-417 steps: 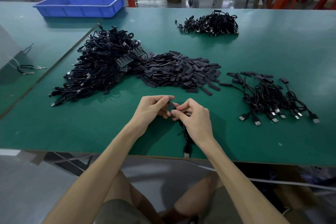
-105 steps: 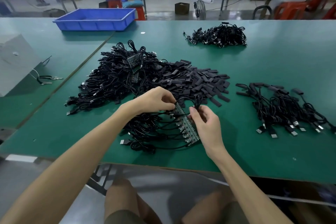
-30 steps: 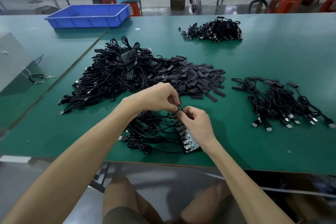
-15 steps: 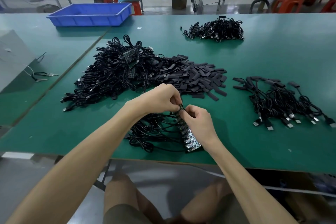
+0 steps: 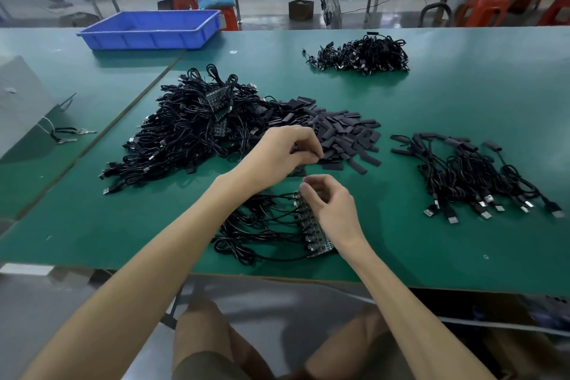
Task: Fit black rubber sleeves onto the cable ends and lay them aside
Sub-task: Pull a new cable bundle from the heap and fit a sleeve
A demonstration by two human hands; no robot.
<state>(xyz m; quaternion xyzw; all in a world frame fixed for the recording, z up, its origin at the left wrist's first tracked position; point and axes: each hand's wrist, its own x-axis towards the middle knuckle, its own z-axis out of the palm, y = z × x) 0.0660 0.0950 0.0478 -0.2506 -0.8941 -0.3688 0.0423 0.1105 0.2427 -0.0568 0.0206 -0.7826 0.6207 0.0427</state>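
My left hand (image 5: 285,154) is at the near edge of the pile of black rubber sleeves (image 5: 342,129), its fingertips pinching a small black piece there that looks like a sleeve. My right hand (image 5: 328,210) rests over a strip of small circuit boards (image 5: 313,237) with black cables (image 5: 259,225) fanning out to the left. Its thumb and forefinger pinch the cable end at the top of the strip. A big heap of unsleeved cables (image 5: 191,133) lies to the left of the sleeves. Sleeved cables (image 5: 468,176) lie in a group on the right.
Another cable heap (image 5: 361,55) sits far back on the green table (image 5: 431,102). A blue bin (image 5: 148,29) stands at the back left, a grey box (image 5: 18,108) and keys (image 5: 71,136) at the left. The table's front edge runs just below the strip.
Half a second ago both hands met at the top of the strip. My left hand has since moved up and away to the sleeve pile; my right hand stays on the strip.
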